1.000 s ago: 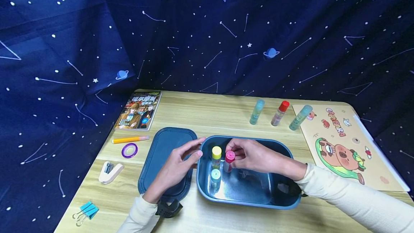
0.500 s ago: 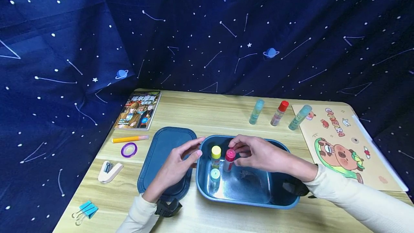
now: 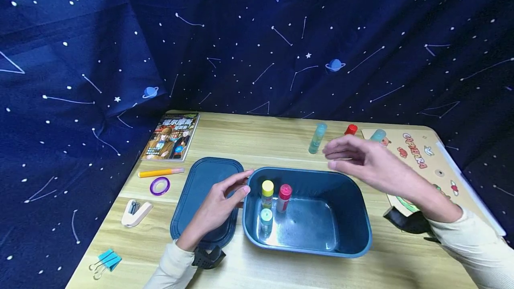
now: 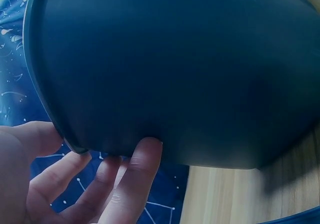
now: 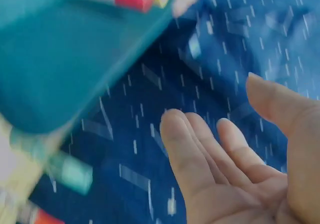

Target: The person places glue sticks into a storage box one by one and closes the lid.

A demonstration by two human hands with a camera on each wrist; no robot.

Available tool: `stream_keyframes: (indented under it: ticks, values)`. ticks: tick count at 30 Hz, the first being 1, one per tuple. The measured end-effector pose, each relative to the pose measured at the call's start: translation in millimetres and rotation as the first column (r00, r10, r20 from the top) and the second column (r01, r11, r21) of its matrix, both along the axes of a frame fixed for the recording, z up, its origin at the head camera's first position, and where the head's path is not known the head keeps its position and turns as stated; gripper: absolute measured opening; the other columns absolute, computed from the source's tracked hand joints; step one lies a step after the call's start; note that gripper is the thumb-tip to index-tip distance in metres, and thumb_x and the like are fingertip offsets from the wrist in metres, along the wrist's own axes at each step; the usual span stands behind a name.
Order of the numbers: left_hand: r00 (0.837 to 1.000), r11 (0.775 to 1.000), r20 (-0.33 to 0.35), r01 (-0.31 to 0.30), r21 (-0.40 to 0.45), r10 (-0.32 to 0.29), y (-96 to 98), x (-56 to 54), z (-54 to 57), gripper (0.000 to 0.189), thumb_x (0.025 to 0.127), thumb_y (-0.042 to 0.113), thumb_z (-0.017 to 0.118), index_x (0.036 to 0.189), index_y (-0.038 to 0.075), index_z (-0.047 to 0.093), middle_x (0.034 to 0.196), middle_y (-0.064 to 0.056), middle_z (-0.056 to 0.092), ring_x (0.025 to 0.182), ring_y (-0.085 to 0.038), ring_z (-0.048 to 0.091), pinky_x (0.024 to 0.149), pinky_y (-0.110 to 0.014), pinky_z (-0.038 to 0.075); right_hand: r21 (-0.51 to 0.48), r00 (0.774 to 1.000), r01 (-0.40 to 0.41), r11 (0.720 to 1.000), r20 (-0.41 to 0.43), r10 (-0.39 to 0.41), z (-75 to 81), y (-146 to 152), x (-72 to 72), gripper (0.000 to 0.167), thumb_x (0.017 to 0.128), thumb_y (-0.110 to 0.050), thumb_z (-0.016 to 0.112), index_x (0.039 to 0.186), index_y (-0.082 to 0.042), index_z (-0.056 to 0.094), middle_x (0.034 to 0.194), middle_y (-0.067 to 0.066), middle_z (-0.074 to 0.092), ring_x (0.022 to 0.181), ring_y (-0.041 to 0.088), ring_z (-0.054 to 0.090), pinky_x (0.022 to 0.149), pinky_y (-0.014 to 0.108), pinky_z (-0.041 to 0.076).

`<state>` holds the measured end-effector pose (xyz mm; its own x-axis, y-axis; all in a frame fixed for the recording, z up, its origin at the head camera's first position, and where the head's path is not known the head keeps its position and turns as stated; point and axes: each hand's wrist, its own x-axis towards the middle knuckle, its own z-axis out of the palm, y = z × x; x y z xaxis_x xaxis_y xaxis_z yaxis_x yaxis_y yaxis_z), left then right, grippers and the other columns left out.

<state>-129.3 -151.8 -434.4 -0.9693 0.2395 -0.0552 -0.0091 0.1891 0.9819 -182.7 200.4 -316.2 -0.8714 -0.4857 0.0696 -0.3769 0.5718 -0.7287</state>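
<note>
A dark blue plastic bin (image 3: pixel 307 251) stands on the table. Inside it, toward the left end, stand three small tubes that look like glue sticks: a yellow-capped tube (image 3: pixel 267 194), a red-pink-capped tube (image 3: pixel 283 199) and a teal tube (image 3: pixel 266 221). My left hand (image 3: pixel 217 206) touches the bin's left rim and outer wall with thumb and fingertips; in the left wrist view its fingers (image 4: pixel 147 159) lie against the wall. My right hand (image 3: pixel 373 164) is in the air past the bin's far right rim, holding nothing, fingers loosely bent. Nearest it are a teal tube (image 3: pixel 317 138) and a red-capped tube (image 3: pixel 351 129), partly hidden.
Another teal tube (image 3: pixel 378 136) stands by a capybara folder (image 3: pixel 421 159) at right. Left of the bin lies a dark blue lid (image 3: pixel 206 182). Farther left are a book (image 3: pixel 170 137), an orange pen (image 3: pixel 160 172), a purple ring (image 3: pixel 159 186), a stapler (image 3: pixel 136 213) and a blue binder clip (image 3: pixel 107 260).
My right hand has let go of the red-pink-capped tube, which stays upright in the bin. It has moved up and right, out of the bin. My left hand has stayed put.
</note>
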Motion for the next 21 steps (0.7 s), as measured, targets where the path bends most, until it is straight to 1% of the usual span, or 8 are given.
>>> stream_keyframes:
  ticks: [2, 3, 5, 8, 10, 13, 17, 21]
  values:
    - [1.0, 1.0, -0.005, 0.005, 0.0, -0.005, -0.2, -0.2, 0.1, 0.042, 0.106, 0.026, 0.06, 0.148, 0.025, 0.058, 0.146, -0.012, 0.059, 0.129, -0.031, 0.061, 0.084, -0.03, 0.065, -0.006, 0.985, 0.132, 0.991, -0.116, -0.132, 0.3, 21.1, -5.5, 0.027, 0.1, -0.019, 0.071, 0.126, -0.016, 0.068, 0.117, -0.008, 0.073, 0.101, -0.001, 0.071, 0.081, 0.011, 0.057]
    - [1.0, 1.0, -0.007, 0.008, 0.0, -0.008, -0.3, -0.2, 0.2, 0.042, 0.107, 0.026, 0.06, 0.148, 0.025, 0.058, 0.147, -0.012, 0.058, 0.129, -0.031, 0.061, 0.084, -0.03, 0.064, -0.006, 0.964, 0.204, 0.979, -0.171, -0.202, -1.6, 33.3, -8.1, 0.026, 0.1, -0.02, 0.071, 0.126, -0.016, 0.068, 0.114, -0.014, 0.072, 0.096, -0.007, 0.069, 0.077, 0.008, 0.054]
    - [1.0, 1.0, -0.011, 0.015, 0.0, -0.015, -0.5, -0.3, 0.2, 0.042, 0.107, 0.027, 0.06, 0.149, 0.024, 0.057, 0.147, -0.012, 0.058, 0.129, -0.032, 0.06, 0.084, -0.03, 0.064, -0.023, 0.907, 0.351, 0.936, -0.24, -0.346, -9.4, 59.3, -14.6, 0.026, 0.101, -0.024, 0.07, 0.126, -0.015, 0.069, 0.108, -0.026, 0.068, 0.09, -0.015, 0.064, 0.071, 0.005, 0.05]
    - [1.0, 1.0, -0.015, 0.024, -0.002, -0.024, -0.1, -0.5, 0.7, 0.043, 0.107, 0.028, 0.06, 0.15, 0.023, 0.056, 0.148, -0.013, 0.057, 0.13, -0.033, 0.06, 0.084, -0.03, 0.065, -0.051, 0.824, 0.508, 0.86, -0.26, -0.503, -29.6, 99.3, -24.2, 0.035, 0.102, -0.032, 0.068, 0.13, -0.011, 0.066, 0.102, -0.039, 0.059, 0.088, -0.023, 0.057, 0.07, 0.0, 0.044]
    - [1.0, 1.0, -0.014, 0.025, -0.003, -0.025, 0.2, -0.5, 1.5, 0.043, 0.107, 0.028, 0.06, 0.149, 0.024, 0.056, 0.149, -0.013, 0.057, 0.13, -0.033, 0.06, 0.084, -0.031, 0.065, -0.057, 0.788, 0.575, 0.816, -0.228, -0.572, -46.1, 121.3, -29.4, 0.042, 0.101, -0.037, 0.068, 0.133, -0.01, 0.065, 0.099, -0.045, 0.055, 0.088, -0.027, 0.054, 0.07, -0.002, 0.041]
    - [1.0, 1.0, -0.013, 0.021, -0.009, -0.021, 0.5, -0.6, 2.5, 0.043, 0.107, 0.027, 0.06, 0.149, 0.024, 0.057, 0.149, -0.012, 0.057, 0.13, -0.033, 0.06, 0.084, -0.03, 0.065, -0.085, 0.77, 0.611, 0.787, -0.165, -0.616, -72.0, 142.3, -36.6, 0.045, 0.1, -0.037, 0.069, 0.135, -0.01, 0.064, 0.097, -0.047, 0.055, 0.086, -0.028, 0.054, 0.072, -0.003, 0.04]
    - [1.0, 1.0, -0.014, 0.006, -0.021, -0.007, 0.4, -0.5, 2.5, 0.042, 0.106, 0.027, 0.06, 0.149, 0.024, 0.058, 0.147, -0.012, 0.058, 0.128, -0.032, 0.061, 0.083, -0.03, 0.065, -0.101, 0.787, 0.601, 0.793, -0.1, -0.609, -98.7, 150.4, -47.4, 0.053, 0.099, -0.037, 0.071, 0.14, -0.005, 0.061, 0.095, -0.047, 0.056, 0.087, -0.029, 0.054, 0.073, -0.004, 0.041]
    - [1.0, 1.0, -0.016, 0.009, -0.023, -0.009, 0.8, 0.8, 2.1, 0.042, 0.107, 0.027, 0.059, 0.149, 0.024, 0.057, 0.145, -0.013, 0.059, 0.127, -0.032, 0.061, 0.083, -0.03, 0.064, -0.065, 0.802, 0.59, 0.804, -0.061, -0.594, -115.1, 145.9, -59.0, 0.066, 0.099, -0.044, 0.07, 0.146, 0.0, 0.055, 0.098, -0.042, 0.054, 0.088, -0.03, 0.051, 0.074, -0.005, 0.041]
